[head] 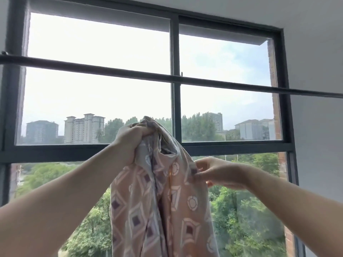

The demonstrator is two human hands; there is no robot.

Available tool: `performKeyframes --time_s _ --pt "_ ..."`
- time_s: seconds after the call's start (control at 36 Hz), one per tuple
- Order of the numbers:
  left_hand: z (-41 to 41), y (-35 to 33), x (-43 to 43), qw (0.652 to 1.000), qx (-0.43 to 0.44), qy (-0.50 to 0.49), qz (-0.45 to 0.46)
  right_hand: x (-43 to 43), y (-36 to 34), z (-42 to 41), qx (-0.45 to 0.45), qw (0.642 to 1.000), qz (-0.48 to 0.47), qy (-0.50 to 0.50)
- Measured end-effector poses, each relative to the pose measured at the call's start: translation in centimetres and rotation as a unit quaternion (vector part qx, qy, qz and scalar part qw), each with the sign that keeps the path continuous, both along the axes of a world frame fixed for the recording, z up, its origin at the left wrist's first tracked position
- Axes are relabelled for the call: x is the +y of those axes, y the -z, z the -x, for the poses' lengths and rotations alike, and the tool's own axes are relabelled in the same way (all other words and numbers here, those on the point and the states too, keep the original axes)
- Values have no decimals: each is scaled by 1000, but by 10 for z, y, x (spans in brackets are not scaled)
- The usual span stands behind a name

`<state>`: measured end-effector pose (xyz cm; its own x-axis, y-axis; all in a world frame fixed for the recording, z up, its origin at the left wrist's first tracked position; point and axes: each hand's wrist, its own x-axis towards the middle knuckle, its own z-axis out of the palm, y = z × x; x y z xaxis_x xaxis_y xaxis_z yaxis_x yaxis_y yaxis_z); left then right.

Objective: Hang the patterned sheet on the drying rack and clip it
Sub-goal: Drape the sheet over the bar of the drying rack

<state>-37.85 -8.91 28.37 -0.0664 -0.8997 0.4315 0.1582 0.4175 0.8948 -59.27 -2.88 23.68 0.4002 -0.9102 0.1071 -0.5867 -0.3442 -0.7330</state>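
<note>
- The fingers (138, 131) of the left hand (132, 143) are curled tight around the bunched top of the sheet (159, 210), just left of the middle of the frame, with a tuft of cloth sticking up above the fist.
- The fingers (203, 175) of the right hand (220, 173) pinch the right edge of the sheet lower down, right of centre. The thumb and forefinger are pressed together on the cloth, and the other fingers are loosely curled beneath.
- Both forearms are bare and reach up from the lower corners of the frame.
- The sheet is held up in the air between the two hands. It is peach and grey, printed with diamonds and round shapes. It hangs in long folds from the left fist and runs out of the bottom edge of the frame.
- The top of the sheet sits well below the rod (111, 68) and does not touch it.
- The rod is dark and thin. It crosses the whole frame, sloping from the upper left down to the right edge.
- Behind the rod is a large window (174, 52) with a dark frame split into panes.
- Through the glass, tall buildings (83, 129) stand at mid-height, with green trees (250, 219) below them and pale sky above.
- A white wall (315, 136) fills the right side of the frame.
</note>
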Motion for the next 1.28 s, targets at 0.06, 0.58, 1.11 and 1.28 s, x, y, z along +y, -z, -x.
performKeyframes --time_s 0.06,0.58,1.11,1.28 --pt "-7 -1 -2 1000 22 -2 -15 2 7 4 117 992 -34 4" --pt "-34 15 14 979 -164 -114 34 -25 -12 16 191 886 313 283" --pt "-9 9 63 974 -96 197 65 -4 -66 -54 -116 910 379 122" --pt "-2 12 52 984 -96 139 53 4 -58 -64 -299 917 254 68"
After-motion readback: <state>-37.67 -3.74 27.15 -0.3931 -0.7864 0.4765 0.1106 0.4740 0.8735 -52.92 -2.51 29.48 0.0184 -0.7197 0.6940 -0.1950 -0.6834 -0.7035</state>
